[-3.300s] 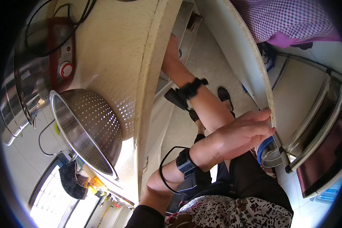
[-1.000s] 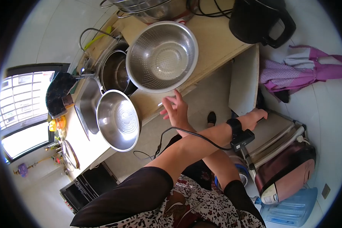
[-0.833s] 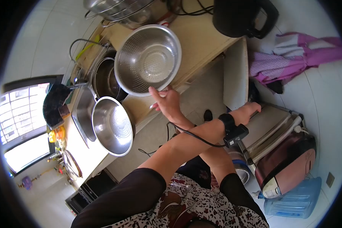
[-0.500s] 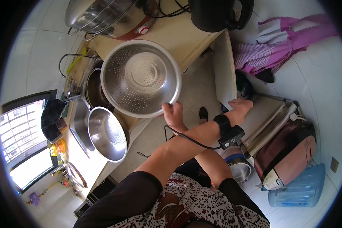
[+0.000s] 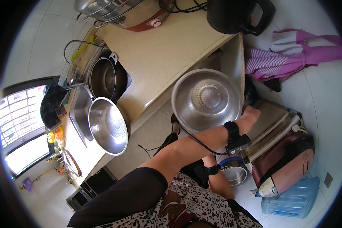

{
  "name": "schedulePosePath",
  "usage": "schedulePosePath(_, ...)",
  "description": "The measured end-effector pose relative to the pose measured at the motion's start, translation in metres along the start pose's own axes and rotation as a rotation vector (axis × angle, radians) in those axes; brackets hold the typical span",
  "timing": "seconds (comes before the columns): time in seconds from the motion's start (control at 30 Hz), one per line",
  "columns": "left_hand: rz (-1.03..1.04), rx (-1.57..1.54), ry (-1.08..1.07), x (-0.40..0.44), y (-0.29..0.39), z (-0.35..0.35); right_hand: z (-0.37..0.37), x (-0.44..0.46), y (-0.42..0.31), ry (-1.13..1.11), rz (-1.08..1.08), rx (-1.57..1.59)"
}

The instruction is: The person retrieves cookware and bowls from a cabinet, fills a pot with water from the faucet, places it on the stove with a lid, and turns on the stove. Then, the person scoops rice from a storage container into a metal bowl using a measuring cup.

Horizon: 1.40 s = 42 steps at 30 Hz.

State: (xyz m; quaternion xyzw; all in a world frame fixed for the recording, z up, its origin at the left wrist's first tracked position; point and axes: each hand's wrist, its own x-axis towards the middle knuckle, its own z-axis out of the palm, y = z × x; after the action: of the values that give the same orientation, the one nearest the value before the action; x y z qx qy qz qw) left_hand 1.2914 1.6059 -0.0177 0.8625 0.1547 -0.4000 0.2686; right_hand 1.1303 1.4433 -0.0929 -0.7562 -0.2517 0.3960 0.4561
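A perforated stainless-steel colander (image 5: pixel 209 97) hangs over the floor in front of the open cabinet door (image 5: pixel 237 57). My arms cross. Over the top passes my left forearm, with a black device strapped at the wrist. My left hand (image 5: pixel 250 116) is beside the colander's right rim and the lower end of the door; its fingertips are hidden behind the rim. Below it, my right arm reaches up toward the colander, only the base of my right hand (image 5: pixel 208 160) showing past a black strap. My left forearm covers its fingers, where the colander's near rim lies.
A steel basin (image 5: pixel 108 125) sits at the sink (image 5: pixel 79 110), beside dark pots (image 5: pixel 104 78). On the counter (image 5: pixel 148 57) are a steamer (image 5: pixel 136 17) and a black kettle (image 5: pixel 231 17). A pink appliance (image 5: pixel 287 163), water jug (image 5: pixel 292 199) and small pot (image 5: pixel 235 173) stand right.
The colander has moved right and down, from over the counter edge to beside my left hand. My right hand, seen gripping its rim before, is now mostly behind my left forearm. The view shifted slightly.
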Motion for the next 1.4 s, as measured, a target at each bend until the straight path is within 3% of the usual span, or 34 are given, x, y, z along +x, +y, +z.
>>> schedulePosePath(0.17,-0.276,-0.389,0.154,0.014,-0.001,0.002,0.015,0.052,0.033,-0.107,-0.013,-0.049)
schedulePosePath(0.2,-0.335,-0.463,0.185,0.02,-0.002,0.003,0.031,0.076,0.023,-0.066,0.069,0.097)
schedulePosePath(0.23,-0.255,-0.64,0.236,0.03,-0.012,0.017,0.047,0.1,0.012,-0.014,0.144,0.245)
schedulePosePath(0.27,-0.168,-0.818,0.274,0.039,-0.022,0.03,0.066,0.119,0.002,0.076,0.232,0.587)
schedulePosePath(0.3,0.119,-0.804,0.449,0.02,-0.042,0.044,0.078,0.148,0.035,0.022,0.116,0.364)
schedulePosePath(0.33,0.406,-0.771,0.619,0.001,-0.062,0.059,0.09,0.166,0.03,0.003,0.072,0.334)
schedulePosePath(0.4,0.736,-0.795,0.826,-0.015,-0.081,0.073,0.115,0.196,0.001,0.008,0.018,0.46)
schedulePosePath(0.43,0.778,-0.871,0.874,-0.021,-0.083,0.076,0.127,0.208,-0.027,0.03,0.003,0.614)
schedulePosePath(0.5,0.515,-1.375,0.515,-0.05,-0.097,0.058,0.154,0.232,-0.054,0.002,-0.025,0.709)
schedulePosePath(0.53,0.205,-1.73,0.06,-0.068,-0.098,0.041,0.159,0.243,-0.06,-0.02,-0.042,0.685)
schedulePosePath(0.6,0.467,-1.633,0.319,-0.017,-0.095,0.087,0.174,0.256,-0.071,-0.073,-0.069,0.651)
schedulePosePath(0.67,0.359,-1.525,0.268,-0.019,-0.101,0.08,0.187,0.267,-0.063,-0.117,-0.083,0.623)
schedulePosePath(0.7,0.156,-1.601,0.039,-0.052,-0.111,0.051,0.192,0.269,-0.061,-0.139,-0.088,0.613)
schedulePosePath(0.8,0.122,-1.565,-0.12,-0.058,-0.123,0.036,0.199,0.269,-0.062,-0.193,-0.102,0.554)
schedulePosePath(0.9,0.228,-1.794,0.139,-0.021,-0.109,0.072,0.201,0.261,-0.036,-0.261,-0.099,0.467)
schedulePosePath(0.97,0.484,-1.787,0.364,-0.001,-0.109,0.102,0.192,0.238,-0.011,-0.341,-0.012,0.368)
schedulePosePath(1.03,0.493,-1.811,0.404,-0.011,-0.108,0.094,0.17,0.209,0.043,-0.452,0.18,0.235)
schedulePosePath(1.1,0.25,-1.875,0.249,-0.05,-0.109,0.068,0.141,0.173,0.077,-0.53,0.291,0.099)
schedulePosePath(1.13,0.233,-1.874,0.218,-0.052,-0.106,0.065,0.126,0.15,0.08,-0.543,0.294,0.032)
schedulePosePath(1.2,0.201,-1.868,0.156,-0.05,-0.102,0.07,0.101,0.118,0.082,-0.602,0.504,-0.005)
schedulePosePath(1.3,-0.033,-1.601,0.35,-0.049,-0.091,0.084,0.075,0.084,0.086,-0.697,0.527,0.066)
schedulePosePath(1.4,0.008,-1.02,0.606,-0.068,-0.089,0.114,0.065,0.06,0.101,-0.648,0.599,0.294)
